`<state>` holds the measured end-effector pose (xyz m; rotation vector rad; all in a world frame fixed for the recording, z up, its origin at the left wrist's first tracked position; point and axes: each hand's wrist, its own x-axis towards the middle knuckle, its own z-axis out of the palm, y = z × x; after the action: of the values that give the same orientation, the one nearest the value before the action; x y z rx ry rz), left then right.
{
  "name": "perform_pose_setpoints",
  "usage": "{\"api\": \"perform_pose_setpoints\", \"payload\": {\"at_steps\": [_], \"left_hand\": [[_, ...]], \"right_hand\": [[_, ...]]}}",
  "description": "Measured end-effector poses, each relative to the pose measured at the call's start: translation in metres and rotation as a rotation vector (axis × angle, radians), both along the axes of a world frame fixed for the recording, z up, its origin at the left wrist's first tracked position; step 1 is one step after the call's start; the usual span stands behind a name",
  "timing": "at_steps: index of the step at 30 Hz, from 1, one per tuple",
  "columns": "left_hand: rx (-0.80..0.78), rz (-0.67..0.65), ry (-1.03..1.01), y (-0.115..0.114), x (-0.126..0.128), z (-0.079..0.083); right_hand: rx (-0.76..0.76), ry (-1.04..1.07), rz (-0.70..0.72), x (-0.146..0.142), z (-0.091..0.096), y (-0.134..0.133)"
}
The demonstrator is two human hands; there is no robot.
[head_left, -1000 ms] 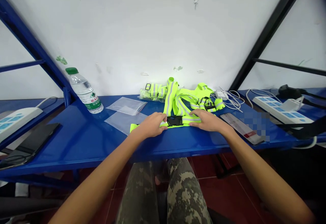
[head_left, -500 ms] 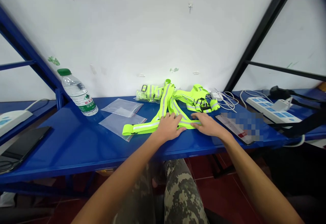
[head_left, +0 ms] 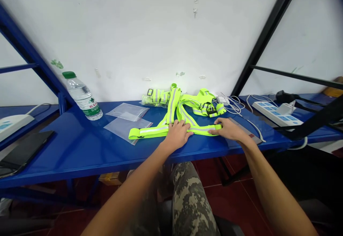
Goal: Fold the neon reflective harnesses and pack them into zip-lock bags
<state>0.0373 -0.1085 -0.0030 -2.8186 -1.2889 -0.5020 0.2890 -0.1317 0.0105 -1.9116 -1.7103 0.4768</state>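
Note:
A neon yellow reflective harness (head_left: 173, 103) with silver stripes lies spread on the blue table (head_left: 80, 146). My left hand (head_left: 178, 134) rests on its lower strap near the middle, fingers stretched over the band and apart. At the strap's right end, my right hand (head_left: 225, 128) pinches the band between thumb and fingers. The strap's left end forms a loop that overlaps a clear plastic bag (head_left: 120, 130). Behind the harness is a folded neon bundle (head_left: 157, 97) in clear plastic, and black buckles (head_left: 210, 110) sit on straps to the right.
A water bottle (head_left: 85, 98) with a green cap stands at the left, and a dark phone (head_left: 24, 152) lies by the left edge. White cables (head_left: 235, 104) and a phone (head_left: 241, 127) are at the right. A power strip (head_left: 277, 113) lies beyond the black frame.
My right hand has shifted right along the lower strap and now pinches its end, which lies straighter. My left hand stays on the strap. The view has tilted slightly.

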Motion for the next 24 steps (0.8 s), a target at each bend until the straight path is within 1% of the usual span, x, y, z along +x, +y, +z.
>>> {"api": "perform_pose_setpoints", "payload": {"at_steps": [1,3,4,6,8,10,12,14,16,18,21,24], "left_hand": [[-0.014,-0.005,-0.043,0.000,0.000,-0.001],[-0.060,-0.004,-0.152,0.001,-0.001,-0.001],[-0.107,-0.005,-0.219,0.002,-0.002,-0.001],[-0.249,-0.023,-0.399,0.007,-0.004,0.000],[-0.416,-0.030,-0.639,0.013,-0.007,0.001],[-0.542,0.001,-0.887,0.020,-0.009,0.002],[-0.605,0.055,-1.060,0.025,-0.011,0.001],[-0.623,0.108,-1.140,0.028,-0.011,0.000],[-0.599,0.153,-1.160,0.029,-0.010,-0.001],[-0.507,0.197,-1.158,0.027,-0.010,-0.001],[-0.259,0.317,-1.055,0.022,-0.012,0.003],[-0.009,0.504,-0.835,0.018,-0.018,0.007]], "right_hand": [[0.070,0.128,-0.031,-0.004,0.000,0.002],[0.274,0.350,-0.092,-0.018,0.000,0.005],[0.392,0.419,-0.108,-0.027,-0.001,0.007],[0.584,0.452,-0.089,-0.049,-0.004,0.009],[0.676,0.347,-0.011,-0.074,-0.009,0.009],[0.707,0.135,0.107,-0.097,-0.013,0.008],[0.705,-0.074,0.218,-0.115,-0.016,0.008],[0.702,-0.206,0.295,-0.124,-0.017,0.009],[0.708,-0.271,0.342,-0.126,-0.017,0.011],[0.722,-0.309,0.377,-0.122,-0.018,0.012],[0.735,-0.346,0.431,-0.117,-0.018,0.013],[0.749,-0.372,0.467,-0.120,-0.016,0.015]]}}
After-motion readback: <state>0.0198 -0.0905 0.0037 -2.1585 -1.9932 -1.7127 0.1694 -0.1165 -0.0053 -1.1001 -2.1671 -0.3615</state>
